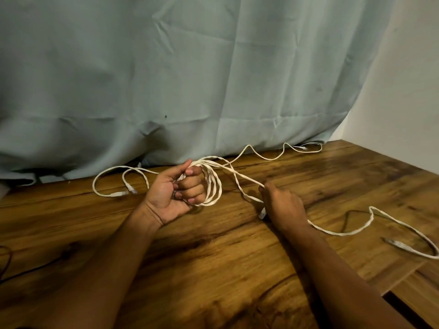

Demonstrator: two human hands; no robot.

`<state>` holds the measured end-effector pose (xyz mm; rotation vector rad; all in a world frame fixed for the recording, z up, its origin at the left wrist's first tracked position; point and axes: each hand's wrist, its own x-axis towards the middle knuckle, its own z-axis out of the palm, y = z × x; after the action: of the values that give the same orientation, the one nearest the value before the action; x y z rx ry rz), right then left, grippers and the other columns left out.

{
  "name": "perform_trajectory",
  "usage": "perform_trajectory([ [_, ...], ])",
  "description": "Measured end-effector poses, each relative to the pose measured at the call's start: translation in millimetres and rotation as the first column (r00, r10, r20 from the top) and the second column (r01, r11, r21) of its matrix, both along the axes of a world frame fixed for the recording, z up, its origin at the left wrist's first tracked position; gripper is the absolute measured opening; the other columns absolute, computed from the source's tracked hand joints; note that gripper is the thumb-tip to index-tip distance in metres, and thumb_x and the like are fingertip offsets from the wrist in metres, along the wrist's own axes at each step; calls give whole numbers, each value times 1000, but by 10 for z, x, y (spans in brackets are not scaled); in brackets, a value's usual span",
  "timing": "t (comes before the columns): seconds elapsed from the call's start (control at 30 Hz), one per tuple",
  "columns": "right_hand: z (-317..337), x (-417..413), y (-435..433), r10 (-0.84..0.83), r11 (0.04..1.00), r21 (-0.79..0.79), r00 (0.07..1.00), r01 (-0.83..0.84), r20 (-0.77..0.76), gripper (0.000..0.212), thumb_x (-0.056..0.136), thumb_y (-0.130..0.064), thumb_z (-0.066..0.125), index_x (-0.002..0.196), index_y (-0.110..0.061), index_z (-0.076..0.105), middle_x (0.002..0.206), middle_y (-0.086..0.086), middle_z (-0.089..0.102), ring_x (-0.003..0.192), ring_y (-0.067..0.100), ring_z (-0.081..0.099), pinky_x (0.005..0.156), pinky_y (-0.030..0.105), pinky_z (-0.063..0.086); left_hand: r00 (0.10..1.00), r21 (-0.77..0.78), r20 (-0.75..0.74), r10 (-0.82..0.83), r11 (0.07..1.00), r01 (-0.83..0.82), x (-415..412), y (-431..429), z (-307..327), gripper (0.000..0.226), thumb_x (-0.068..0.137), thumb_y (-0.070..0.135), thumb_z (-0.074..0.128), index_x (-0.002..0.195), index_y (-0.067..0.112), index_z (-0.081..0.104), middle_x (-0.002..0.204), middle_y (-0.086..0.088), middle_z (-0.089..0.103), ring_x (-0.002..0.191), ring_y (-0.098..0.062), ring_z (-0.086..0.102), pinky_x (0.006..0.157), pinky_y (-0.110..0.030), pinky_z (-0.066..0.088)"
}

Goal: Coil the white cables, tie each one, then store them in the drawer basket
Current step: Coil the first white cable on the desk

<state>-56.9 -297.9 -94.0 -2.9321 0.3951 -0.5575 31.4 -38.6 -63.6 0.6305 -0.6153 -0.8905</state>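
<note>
Head view, read left to right. At the far left edge a thin dark cord (5, 257) lies on the wooden table (213, 269). Behind the table hangs a pale blue-green curtain (190, 67), its hem meeting the table's far edge.

Left of centre, loose white cable loops (94, 186) lie flat on the table. They end in two clear plugs (118, 194) side by side, just beside the left hand.

The left hand (166, 195) is palm up, its fingers clenched round a white cable coil (215, 186) of several turns. The coil hangs off the right side of the fingers. Whether its lower edge touches the table cannot be told.

From the top of the coil a taut strand (244, 177) runs down and right to the right hand (285, 206). That hand is knuckles up, with thumb and forefinger pinching the strand. A plug end (262, 213) shows just beneath it, on its left side.

Right of that wrist, slack white cable (342, 234) winds across the table to the right edge, with a blurred plug (395, 244) lying within its bend.

At the rear, further white cable (270, 159) snakes along the curtain hem and ends in a rear plug (303, 147). At the far right is a plain white wall (408, 91).
</note>
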Motion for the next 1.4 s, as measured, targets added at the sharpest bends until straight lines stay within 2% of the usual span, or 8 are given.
perform_trajectory([
  [0.2, 39, -28, 45, 18, 999, -48, 1000, -17, 21, 22, 108, -38, 45, 116, -21, 55, 103, 11, 72, 97, 36, 68, 74, 39, 42, 999, -159, -35, -10, 987, 4, 209, 237, -3, 29, 106, 29, 43, 82, 15, 52, 49, 9, 29, 41, -10, 25, 54, -27, 26],
  [0.57, 124, -26, 402, 236, 972, -45, 942, -232, 239, 62, 105, -43, 50, 159, -25, 25, 144, 6, 55, 118, 26, 59, 100, 44, 50, 992, -15, -60, 114, 993, -115, 21, 142, -41, 35, 104, 34, 38, 73, 20, 50, 48, 10, 18, 40, -8, 15, 51, -25, 19],
  [0.77, 239, 101, 787, 391, 912, -47, 831, -407, 395, 55, 104, -32, 53, 156, -23, 35, 135, 5, 61, 115, 23, 60, 99, 41, 49, 994, -13, -70, 81, 997, -82, 3, 149, -32, 35, 105, 34, 38, 75, 19, 50, 47, 9, 22, 40, -8, 18, 49, -25, 25],
  [0.93, 349, 247, 982, 415, 571, 455, 718, -684, 558, 37, 106, -35, 49, 138, -18, 60, 128, -4, 69, 118, 7, 64, 101, 35, 52, 999, -16, -28, 23, 1000, -23, -16, 148, -27, 27, 99, 31, 56, 75, 19, 52, 46, 9, 21, 40, -8, 18, 50, -25, 25],
  [1.1, 236, 229, 1037, 483, 114, 783, 723, -612, 494, 24, 103, -20, 61, 126, -14, 67, 102, 0, 76, 91, 15, 70, 78, 33, 60, 999, 13, -21, 46, 999, -46, -25, 135, -27, 34, 102, 34, 46, 72, 19, 52, 44, 10, 19, 38, -9, 16, 50, -25, 22],
  [1.17, 133, 260, 1019, 493, 142, 786, 732, -601, 470, 22, 105, -20, 58, 123, -10, 67, 87, 0, 69, 72, 16, 60, 60, 28, 50, 998, 48, -16, 60, 997, -59, -8, 134, -45, 40, 104, 38, 40, 70, 19, 50, 44, 9, 19, 38, -9, 16, 51, -26, 24],
  [1.27, 54, 307, 1016, 478, 175, 768, 735, -616, 481, 24, 108, -24, 52, 122, -11, 68, 97, 3, 72, 85, 18, 64, 75, 38, 54, 993, 125, 28, 119, 985, -121, -16, 84, -66, 47, 106, 45, 37, 68, 20, 48, 44, 8, 18, 36, -9, 22, 55, -27, 30],
  [1.4, -114, 383, 960, 422, 455, 645, 786, -614, 451, 21, 106, -38, 47, 110, -29, 66, 96, -5, 72, 89, 12, 67, 82, 49, 56, 930, 254, 220, 296, 903, -347, -68, -14, -106, 42, 100, 42, 50, 67, 19, 60, 47, 6, 27, 45, -10, 36, 64, -30, 48],
])
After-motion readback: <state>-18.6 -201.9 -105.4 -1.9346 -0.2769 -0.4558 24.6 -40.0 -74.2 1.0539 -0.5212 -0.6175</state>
